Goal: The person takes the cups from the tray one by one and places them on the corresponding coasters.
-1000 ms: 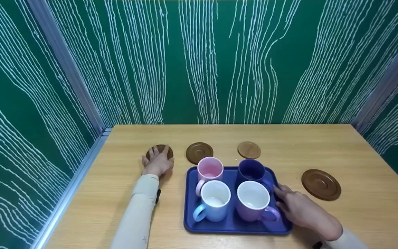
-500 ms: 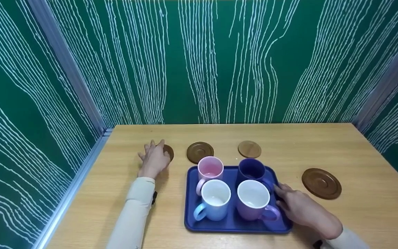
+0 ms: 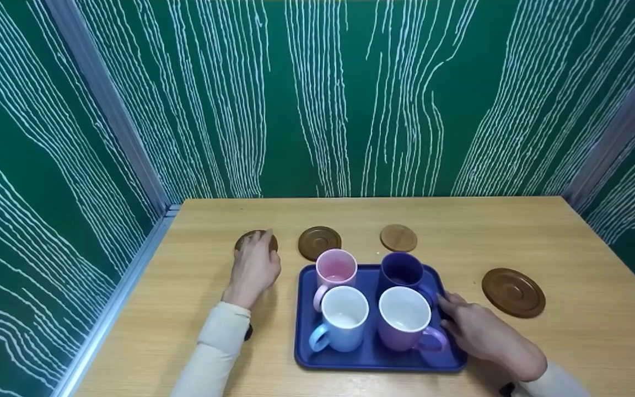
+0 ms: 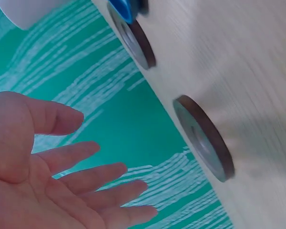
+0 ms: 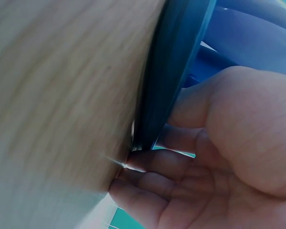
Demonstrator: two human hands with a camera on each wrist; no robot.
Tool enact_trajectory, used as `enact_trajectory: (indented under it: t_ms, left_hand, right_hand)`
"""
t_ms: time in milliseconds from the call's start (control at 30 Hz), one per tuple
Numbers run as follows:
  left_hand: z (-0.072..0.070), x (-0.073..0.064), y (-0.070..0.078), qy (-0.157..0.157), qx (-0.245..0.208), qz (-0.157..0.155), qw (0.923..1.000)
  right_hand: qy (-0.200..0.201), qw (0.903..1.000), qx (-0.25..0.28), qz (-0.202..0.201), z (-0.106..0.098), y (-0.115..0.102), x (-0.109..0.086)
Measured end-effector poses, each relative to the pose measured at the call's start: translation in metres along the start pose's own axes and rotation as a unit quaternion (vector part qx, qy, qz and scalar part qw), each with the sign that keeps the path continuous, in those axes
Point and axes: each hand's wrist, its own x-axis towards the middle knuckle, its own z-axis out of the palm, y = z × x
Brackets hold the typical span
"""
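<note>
My left hand (image 3: 254, 270) hovers over a dark brown wooden coaster (image 3: 257, 240) at the far left and partly hides it. In the left wrist view its fingers are spread, holding nothing, apart from the coaster (image 4: 202, 138). My right hand (image 3: 483, 333) grips the right edge of a dark blue tray (image 3: 372, 362). In the right wrist view the thumb lies over the tray's rim (image 5: 171, 71), with the other fingers at its outer side and underside. On the tray stand a pink mug (image 3: 327, 284), a navy mug (image 3: 400, 275), a light blue mug (image 3: 345, 333) and a purple mug (image 3: 397, 336).
Behind the tray lie another dark coaster (image 3: 319, 242) and a lighter wooden coaster (image 3: 398, 238). A larger dark coaster (image 3: 513, 292) is to the right of the tray. Green walls with white lines surround the wooden table (image 3: 461, 220).
My left hand shifted left off the coaster, then came back right and slightly nearer, fingers still over it. My right hand, the tray and the mugs stay in place.
</note>
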Motion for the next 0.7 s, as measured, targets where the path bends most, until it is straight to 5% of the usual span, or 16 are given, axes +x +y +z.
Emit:
enact_trajectory:
  t_ms: [433, 700]
  left_hand:
    - [0.022, -0.049, 0.01, -0.005, -0.021, 0.054, 0.9983]
    - [0.031, -0.072, 0.016, -0.101, -0.024, 0.049, 0.9934]
  right_hand:
    - [-0.028, 0.9994, 0.01, 0.019, -0.001, -0.001, 0.001]
    - [-0.031, 0.9991, 0.01, 0.026, -0.002, -0.001, 0.001]
